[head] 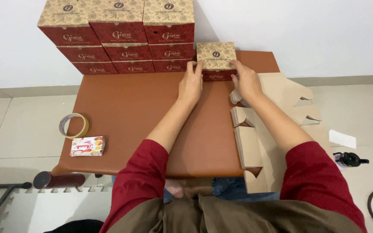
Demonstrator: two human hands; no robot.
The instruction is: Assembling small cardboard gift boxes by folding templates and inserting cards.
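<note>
Red-and-tan small box (216, 60) at far table (130, 108) edge, right of the stacked boxes (121, 36). Left hand (191, 82) and right hand (244, 80) both flat against its sides, gripping. Keep pressure even, base flush, aligned with stack.

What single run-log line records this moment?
left hand: on small red-and-tan cardboard box | right hand: same box | brown table | flat cardboard blanks right
</note>
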